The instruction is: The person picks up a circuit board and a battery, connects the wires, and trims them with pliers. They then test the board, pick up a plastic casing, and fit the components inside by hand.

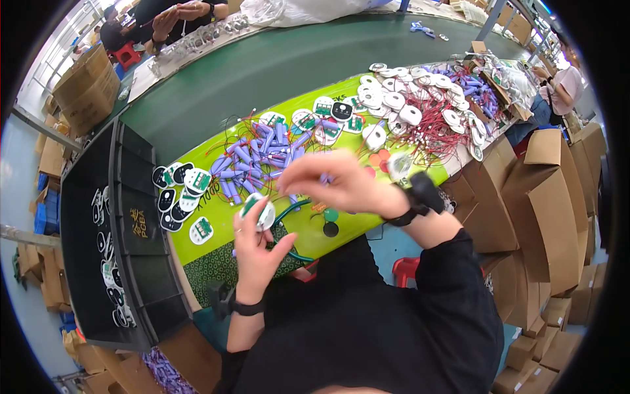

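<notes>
My left hand grips a white plastic housing with a green circuit board inside, held tilted above the table. Just up and to the right, my right hand hangs over the table with fingers bent and tips close together, near the housing. A bit of purple shows among its fingers; whether that is held or lies behind, I cannot tell. Beyond both hands spreads a pile of purple battery cells with thin red and black wires. More white housings with boards lie at the left.
A black crate with housings inside stands at the left. White round parts with red wires heap up at the right. A green conveyor runs behind the yellow-green mat. Cardboard boxes stand at the right; other people work farther off.
</notes>
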{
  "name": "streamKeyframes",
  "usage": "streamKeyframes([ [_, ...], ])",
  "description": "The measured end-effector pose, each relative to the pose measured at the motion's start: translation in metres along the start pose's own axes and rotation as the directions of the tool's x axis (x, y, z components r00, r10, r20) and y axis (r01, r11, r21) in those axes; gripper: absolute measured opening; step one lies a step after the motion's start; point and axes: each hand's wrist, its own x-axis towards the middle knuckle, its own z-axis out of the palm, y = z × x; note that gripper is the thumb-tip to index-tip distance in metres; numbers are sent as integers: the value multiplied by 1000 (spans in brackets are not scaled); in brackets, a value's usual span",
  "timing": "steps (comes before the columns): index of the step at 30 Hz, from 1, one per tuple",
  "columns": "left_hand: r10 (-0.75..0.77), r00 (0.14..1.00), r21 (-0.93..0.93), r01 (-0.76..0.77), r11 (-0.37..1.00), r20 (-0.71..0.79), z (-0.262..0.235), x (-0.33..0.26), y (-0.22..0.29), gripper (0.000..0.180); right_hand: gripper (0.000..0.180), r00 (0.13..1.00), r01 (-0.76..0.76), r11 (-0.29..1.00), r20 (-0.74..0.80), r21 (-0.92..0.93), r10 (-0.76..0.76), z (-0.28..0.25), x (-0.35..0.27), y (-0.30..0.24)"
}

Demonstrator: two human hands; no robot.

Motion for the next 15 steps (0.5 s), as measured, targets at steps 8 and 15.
streamKeyframes([
  [8, 112, 992, 314, -90, 945, -52, 7, 6, -11, 9, 23, 968, -146, 988, -212, -49, 133, 10, -51, 37],
  [15, 141, 980, 484, -55, 873, -143, 5, 8, -2, 18, 18, 899, -433, 776, -279, -459, 337, -51, -101, 52],
])
